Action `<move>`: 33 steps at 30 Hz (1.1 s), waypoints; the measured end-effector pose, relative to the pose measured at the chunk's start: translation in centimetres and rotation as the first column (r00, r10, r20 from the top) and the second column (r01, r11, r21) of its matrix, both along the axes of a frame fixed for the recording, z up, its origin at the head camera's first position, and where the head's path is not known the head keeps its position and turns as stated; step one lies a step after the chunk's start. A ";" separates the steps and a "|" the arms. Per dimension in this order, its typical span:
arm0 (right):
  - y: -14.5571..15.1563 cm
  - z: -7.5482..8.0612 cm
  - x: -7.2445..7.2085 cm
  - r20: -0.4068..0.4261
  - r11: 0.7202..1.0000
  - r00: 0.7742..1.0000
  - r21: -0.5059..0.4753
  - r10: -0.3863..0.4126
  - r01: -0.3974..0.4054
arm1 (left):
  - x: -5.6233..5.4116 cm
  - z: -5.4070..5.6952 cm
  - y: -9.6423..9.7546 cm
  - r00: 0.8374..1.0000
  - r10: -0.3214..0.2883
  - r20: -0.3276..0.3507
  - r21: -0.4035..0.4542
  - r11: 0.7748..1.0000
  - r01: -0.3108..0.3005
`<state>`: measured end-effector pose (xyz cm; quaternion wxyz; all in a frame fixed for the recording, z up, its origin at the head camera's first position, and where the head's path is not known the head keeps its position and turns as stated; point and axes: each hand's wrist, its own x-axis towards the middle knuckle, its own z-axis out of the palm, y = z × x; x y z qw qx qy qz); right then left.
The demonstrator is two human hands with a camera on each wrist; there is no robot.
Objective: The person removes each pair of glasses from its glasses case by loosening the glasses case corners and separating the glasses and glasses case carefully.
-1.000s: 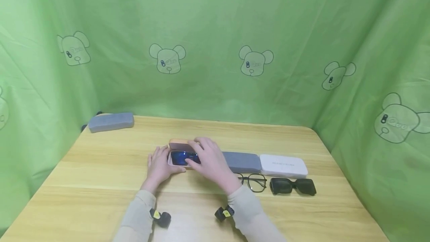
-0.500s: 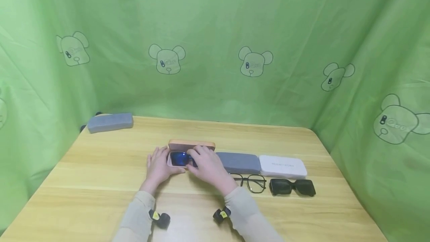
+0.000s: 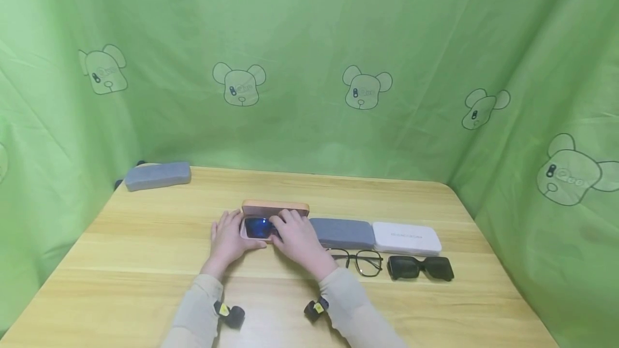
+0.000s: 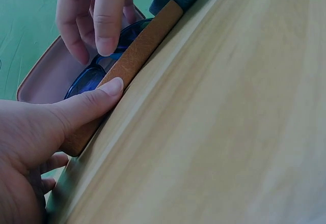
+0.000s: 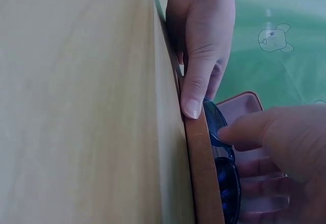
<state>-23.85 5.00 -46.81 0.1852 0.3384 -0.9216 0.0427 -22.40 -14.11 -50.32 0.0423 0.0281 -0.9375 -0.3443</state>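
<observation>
An orange-brown glasses case (image 4: 144,48) lies with its lid (image 3: 251,209) raised, showing a pale lining. Inside are dark sunglasses (image 3: 256,228) with blue mirrored lenses. My left hand (image 3: 227,238) grips the case's left end, thumb along the front wall and the other fingers behind, partly hidden. My right hand (image 3: 299,238) reaches in from the right, thumb and fingers curled about the middle of the sunglasses. In the right wrist view its thumb (image 5: 244,130) is at one lens, with the other fingers beyond the frame. The right lens is mostly covered in the head view.
Right of the case stand a grey-blue glasses case (image 3: 341,232) and a white one (image 3: 407,238), both closed. In front lie thin-framed eyeglasses (image 3: 368,263) and thick black sunglasses (image 3: 439,268). Another grey case (image 3: 158,176) sits at the table's back left corner.
My right hand has moved from the lid's edge down and left onto the middle of the sunglasses, uncovering more of the raised lid. My left hand keeps its place on the case.
</observation>
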 end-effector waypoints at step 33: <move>-0.7 -0.1 0.3 -0.001 0.998 0.998 -0.027 -0.063 0.063 | 0.0 0.1 0.0 1.000 -0.003 0.005 0.003 1.000 0.003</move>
